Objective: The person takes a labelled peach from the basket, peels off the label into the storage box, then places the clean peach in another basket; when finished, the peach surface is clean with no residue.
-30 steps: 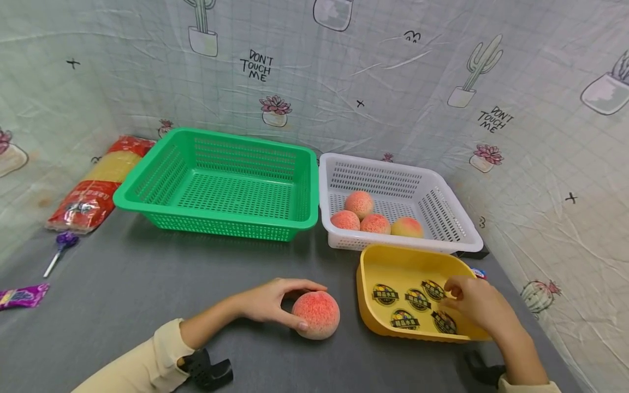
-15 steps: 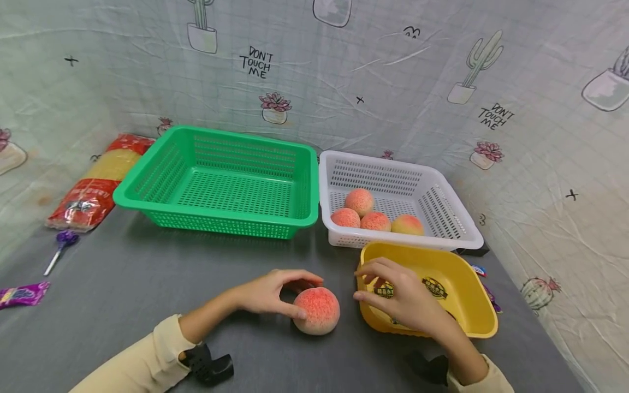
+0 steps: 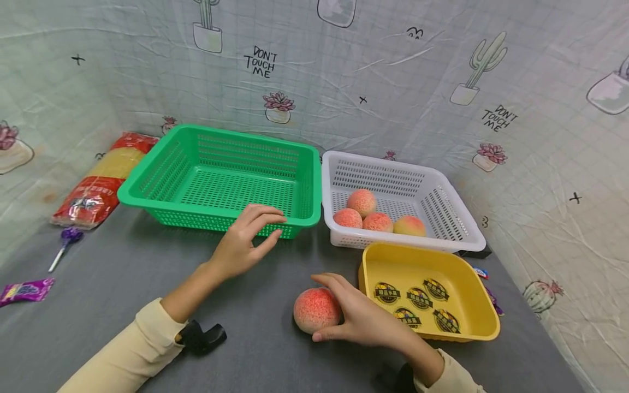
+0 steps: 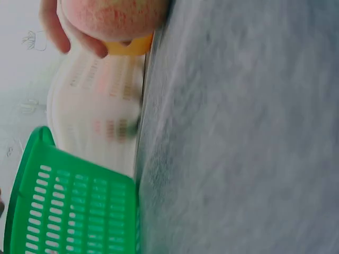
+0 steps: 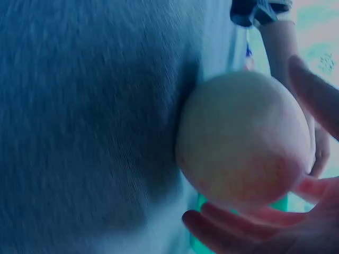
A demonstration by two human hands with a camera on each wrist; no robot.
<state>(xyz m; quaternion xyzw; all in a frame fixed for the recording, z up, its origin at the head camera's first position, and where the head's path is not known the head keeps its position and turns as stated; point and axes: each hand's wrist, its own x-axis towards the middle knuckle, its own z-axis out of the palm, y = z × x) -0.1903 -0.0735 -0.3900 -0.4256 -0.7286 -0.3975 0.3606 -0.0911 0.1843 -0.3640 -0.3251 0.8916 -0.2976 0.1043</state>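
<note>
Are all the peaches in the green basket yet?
No. The green basket holds nothing. Four peaches sit in the white basket. The right hand grips one peach on the table, beside the yellow tray of stickers. The left hand holds nothing.

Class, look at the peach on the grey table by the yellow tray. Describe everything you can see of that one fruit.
The peach is round, pale cream stippled with pinkish red that is deepest on top, matt-skinned and seemingly whole. It sits on the grey table, just left of the yellow tray. The right hand cups its right side, fingers curled over the top and thumb beneath. The left hand is apart from it, near the green basket.
</note>
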